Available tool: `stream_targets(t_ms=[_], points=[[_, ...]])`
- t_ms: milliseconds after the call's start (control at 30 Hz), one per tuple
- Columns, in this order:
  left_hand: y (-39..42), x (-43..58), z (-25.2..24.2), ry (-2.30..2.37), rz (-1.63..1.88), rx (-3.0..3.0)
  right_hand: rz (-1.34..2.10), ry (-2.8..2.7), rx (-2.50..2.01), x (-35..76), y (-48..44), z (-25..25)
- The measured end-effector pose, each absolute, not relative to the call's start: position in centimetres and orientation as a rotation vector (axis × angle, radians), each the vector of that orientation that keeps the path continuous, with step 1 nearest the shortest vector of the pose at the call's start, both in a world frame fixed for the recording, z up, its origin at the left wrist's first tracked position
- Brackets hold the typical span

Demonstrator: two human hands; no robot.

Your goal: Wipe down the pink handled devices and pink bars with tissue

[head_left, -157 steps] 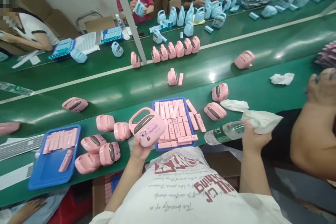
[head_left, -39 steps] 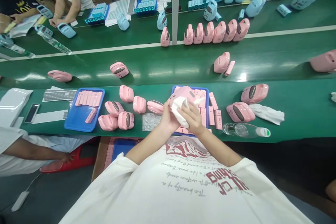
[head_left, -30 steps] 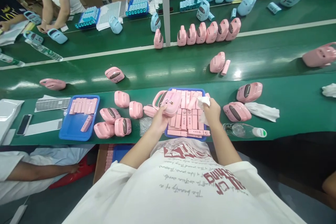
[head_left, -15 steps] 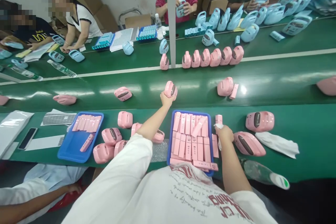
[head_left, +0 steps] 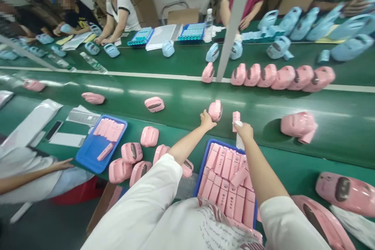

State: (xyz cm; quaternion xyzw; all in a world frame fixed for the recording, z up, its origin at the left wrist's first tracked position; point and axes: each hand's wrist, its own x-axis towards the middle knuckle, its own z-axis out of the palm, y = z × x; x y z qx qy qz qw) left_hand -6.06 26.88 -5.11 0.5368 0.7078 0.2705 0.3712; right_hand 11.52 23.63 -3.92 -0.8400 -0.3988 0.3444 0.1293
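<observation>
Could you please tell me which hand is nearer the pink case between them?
Left: the left hand is just beside the pink case, at its left; the right hand, farther off to the right, holds a pink bar.

glossy pink plastic housing (head_left: 215, 111), smooth pink plastic bar (head_left: 236, 117), matt white cloth (head_left: 240, 141), shiny green belt (head_left: 181, 107)

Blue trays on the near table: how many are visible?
2: the left tray, beside the pink cases, and the central tray, partly hidden by the right forearm and shirt.
</observation>
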Motion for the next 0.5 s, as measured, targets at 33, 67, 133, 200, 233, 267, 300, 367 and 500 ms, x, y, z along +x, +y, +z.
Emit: stream_targets(t_ms=[33, 67, 133, 200, 233, 267, 300, 367, 500], points=[[27.6, -7.5, -4.4, 1.839, 0.684, 1.392, 1.021, -1.141, -2.401, 11.0, 24.4, -4.2], [28.4, -9.3, -3.4, 1.884, 0.69, 1.418, 1.041, -1.114, -2.358, 10.6, 24.9, -4.4], [30.1, -14.1, -1.0, 2.024, 0.739, 1.463, 1.07, -1.025, -2.272, 10.3, 25.1, -4.6], [31.2, -19.6, 1.5, 2.303, 0.75, 1.491, 1.083, -0.888, -2.188, 10.3, 24.5, -4.5], [31.4, -22.1, 2.6, 2.364, 0.748, 1.446, 1.085, -0.804, -2.141, 10.5, 24.0, -4.4], [31.3, -24.4, 3.6, 2.369, 0.732, 1.403, 1.089, -0.713, -2.09, 10.6, 23.3, -4.2], [31.0, -26.3, 4.3, 2.356, 0.72, 1.405, 1.093, -0.617, -2.034, 10.8, 22.6, -3.9], [30.1, -28.6, 5.3, 2.323, 0.669, 1.405, 1.105, -0.426, -1.911, 10.9, 20.8, -3.3], [28.3, -29.3, 6.5, 2.252, 0.504, 1.429, 1.148, -0.144, -1.67, 10.8, 17.2, -1.7]])
